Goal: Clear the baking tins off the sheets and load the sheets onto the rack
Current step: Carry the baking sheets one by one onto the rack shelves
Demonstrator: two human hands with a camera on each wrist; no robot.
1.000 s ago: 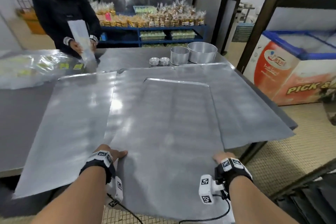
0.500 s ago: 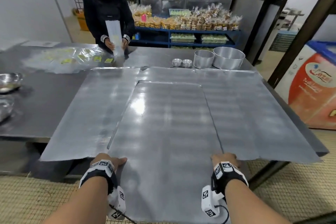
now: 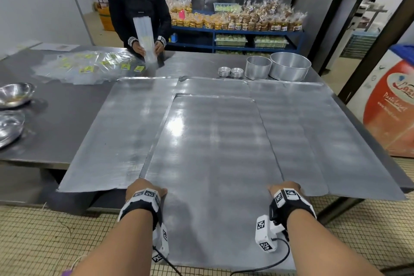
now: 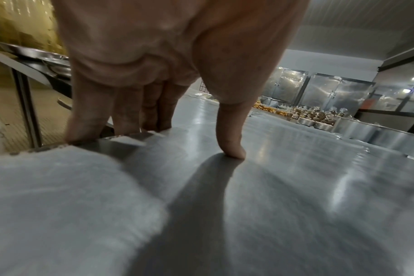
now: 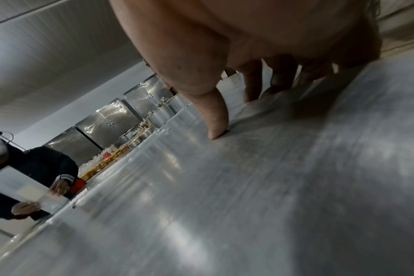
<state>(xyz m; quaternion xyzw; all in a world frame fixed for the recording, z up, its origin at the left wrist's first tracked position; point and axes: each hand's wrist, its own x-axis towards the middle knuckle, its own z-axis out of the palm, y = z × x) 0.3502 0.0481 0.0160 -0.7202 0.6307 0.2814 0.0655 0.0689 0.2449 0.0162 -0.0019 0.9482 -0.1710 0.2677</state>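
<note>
Three flat metal baking sheets lie side by side on the steel table (image 3: 56, 119). The middle sheet (image 3: 212, 152) sticks out past the table's near edge towards me. My left hand (image 3: 143, 188) grips its left edge and my right hand (image 3: 284, 188) its right edge. In the left wrist view the thumb (image 4: 229, 134) presses on top of that sheet (image 4: 272, 186) while the fingers (image 4: 90, 115) curl over the edge. The right wrist view shows the same hold, thumb (image 5: 213, 115) on the sheet (image 5: 248, 186). The round baking tins (image 3: 290, 69) stand on the table beyond the sheets.
The left sheet (image 3: 121, 130) and right sheet (image 3: 324, 136) flank the held one. Across the table a person (image 3: 139, 13) handles clear bags. Steel bowls (image 3: 15, 96) sit far left. A chest freezer (image 3: 394, 107) stands at the right, and a shelf of packed bread (image 3: 235, 22) behind.
Both hands keep the same hold on the middle sheet. The head view has swung left and risen, which brings the bowls and more of the table's left side into view.
</note>
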